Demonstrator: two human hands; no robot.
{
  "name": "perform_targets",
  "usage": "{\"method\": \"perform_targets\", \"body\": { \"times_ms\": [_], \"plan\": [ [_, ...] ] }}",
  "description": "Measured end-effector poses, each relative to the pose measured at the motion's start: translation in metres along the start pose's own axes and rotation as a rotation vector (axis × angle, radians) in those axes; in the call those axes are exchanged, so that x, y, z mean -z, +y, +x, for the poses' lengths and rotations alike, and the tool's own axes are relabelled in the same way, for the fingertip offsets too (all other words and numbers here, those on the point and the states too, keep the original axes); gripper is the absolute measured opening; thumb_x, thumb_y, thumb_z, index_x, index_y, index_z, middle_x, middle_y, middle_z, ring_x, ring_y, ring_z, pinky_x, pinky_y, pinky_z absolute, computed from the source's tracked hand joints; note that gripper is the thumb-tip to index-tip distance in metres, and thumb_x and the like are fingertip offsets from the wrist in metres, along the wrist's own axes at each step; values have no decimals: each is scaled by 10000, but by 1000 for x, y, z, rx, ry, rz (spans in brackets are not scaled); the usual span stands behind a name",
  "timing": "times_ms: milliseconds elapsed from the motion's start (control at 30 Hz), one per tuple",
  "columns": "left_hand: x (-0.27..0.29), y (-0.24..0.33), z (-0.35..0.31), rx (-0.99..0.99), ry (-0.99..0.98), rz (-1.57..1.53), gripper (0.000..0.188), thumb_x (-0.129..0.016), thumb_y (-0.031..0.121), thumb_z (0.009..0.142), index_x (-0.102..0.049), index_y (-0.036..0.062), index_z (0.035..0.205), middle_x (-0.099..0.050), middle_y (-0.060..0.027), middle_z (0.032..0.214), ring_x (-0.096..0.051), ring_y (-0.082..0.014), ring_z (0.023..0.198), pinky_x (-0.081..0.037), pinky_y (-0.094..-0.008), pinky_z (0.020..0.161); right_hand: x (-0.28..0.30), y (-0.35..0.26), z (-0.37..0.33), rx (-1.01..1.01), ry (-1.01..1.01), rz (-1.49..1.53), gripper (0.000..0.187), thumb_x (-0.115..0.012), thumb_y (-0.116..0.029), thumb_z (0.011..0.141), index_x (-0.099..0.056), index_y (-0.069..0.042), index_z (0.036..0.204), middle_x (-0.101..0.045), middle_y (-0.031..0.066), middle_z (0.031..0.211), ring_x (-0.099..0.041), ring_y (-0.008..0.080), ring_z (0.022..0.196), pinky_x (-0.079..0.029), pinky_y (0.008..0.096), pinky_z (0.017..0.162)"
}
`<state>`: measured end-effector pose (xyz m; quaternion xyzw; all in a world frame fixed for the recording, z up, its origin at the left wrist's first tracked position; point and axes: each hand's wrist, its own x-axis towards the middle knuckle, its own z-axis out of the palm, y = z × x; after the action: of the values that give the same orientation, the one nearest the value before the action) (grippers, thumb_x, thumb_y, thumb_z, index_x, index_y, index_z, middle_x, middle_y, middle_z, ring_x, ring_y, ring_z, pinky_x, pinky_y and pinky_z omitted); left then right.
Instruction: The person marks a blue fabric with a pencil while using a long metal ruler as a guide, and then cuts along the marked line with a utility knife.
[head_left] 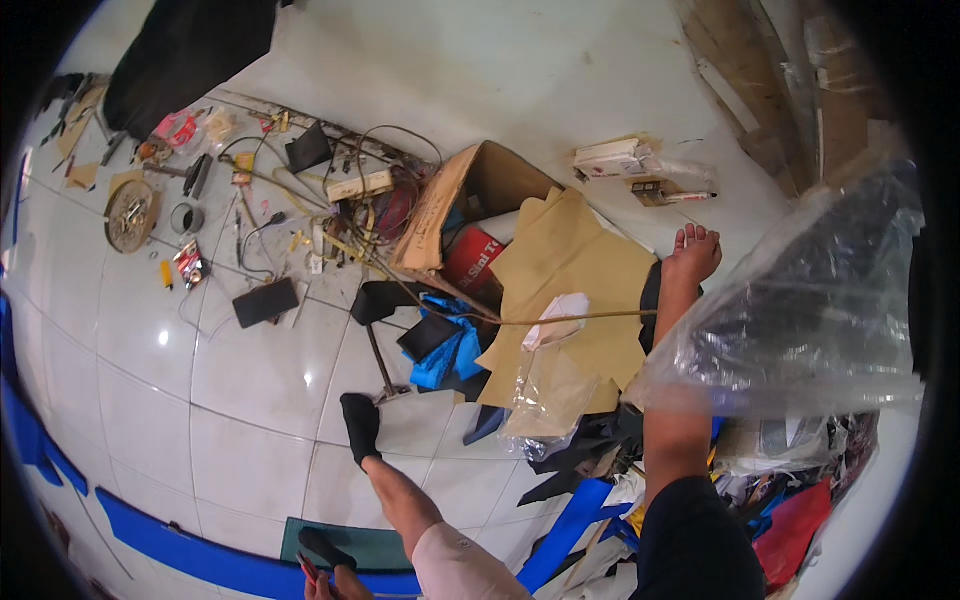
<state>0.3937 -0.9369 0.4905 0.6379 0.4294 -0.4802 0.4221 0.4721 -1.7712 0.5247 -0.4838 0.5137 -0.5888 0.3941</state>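
My right arm reaches up in a dark sleeve, and my right hand (695, 254) is near the pale wall, its fingers slightly bent and nothing visible in them. A clear plastic sheet (790, 310) drapes across that forearm. Left of the wrist lie large tan sheets (575, 255), with a black piece (651, 288) beside the wrist. At the lower edge, my left hand (322, 588) is closed around a small red-and-dark tool (308, 568); its exact kind is unclear. Near it, a black-socked foot (325, 547) rests on a green mat (380, 547).
An open cardboard box (425, 215) leans by the wall, a cable crossing in front. Blue cloth (447, 355) lies below it. A phone-like black slab (266, 302), a round tray (132, 216) and a hammer (190, 172) are on the tiles. Dark scraps (590, 445) pile near my right arm.
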Motion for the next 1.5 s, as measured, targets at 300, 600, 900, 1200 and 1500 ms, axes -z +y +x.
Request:
{"method": "perform_targets", "body": {
  "times_ms": [300, 600, 900, 1200, 1500],
  "plan": [
    [135, -111, -17, -417, 277, 17, 442, -493, 181, 1000, -509, -13, 1397, -607, -102, 1256, -545, -189, 1148, -411, -319, 990, 174, 32, -231, -290, -662, -230, 213, -561, -229, 1010, -468, -152, 1186, -477, 4, 797, -466, 107, 641, -441, 290, 552],
    [363, -345, -21, -34, 537, 94, 362, -546, 385, 962, -609, 31, 1004, -668, -212, 897, -659, -369, 852, -492, -437, 752, 562, -156, -507, -29, -1444, -1229, 258, -537, -260, 1023, -494, -7, 1051, -549, 123, 961, -535, 195, 886, -462, 341, 811],
    [469, -516, -67, -135, 475, 284, 344, -544, 394, 971, -606, 56, 980, -581, -42, 709, -570, -147, 610, -464, -337, 540, 597, -214, -577, 80, -1295, -1069, 304, -580, -273, 1003, -518, 19, 946, -566, 141, 854, -564, 257, 810, -467, 381, 792],
    [549, -521, -36, -351, 423, 10, 263, -527, 333, 987, -557, 73, 1011, -545, -24, 695, -528, -119, 546, -436, -282, 485, 600, -252, -757, -101, -1383, -426, 315, -456, -123, 1042, -529, -87, 1347, -516, -14, 710, -513, 69, 641, -516, 242, 638],
    [526, -539, -150, -946, -165, -107, 289, -496, 285, 1024, -560, 53, 1183, -600, -35, 798, -541, -98, 624, -426, -247, 550, 940, -333, -996, -62, -1264, -280, 161, -630, -152, 948, -671, -45, 1060, -651, 110, 970, -628, 186, 810, -511, 308, 733]
  ]
}}
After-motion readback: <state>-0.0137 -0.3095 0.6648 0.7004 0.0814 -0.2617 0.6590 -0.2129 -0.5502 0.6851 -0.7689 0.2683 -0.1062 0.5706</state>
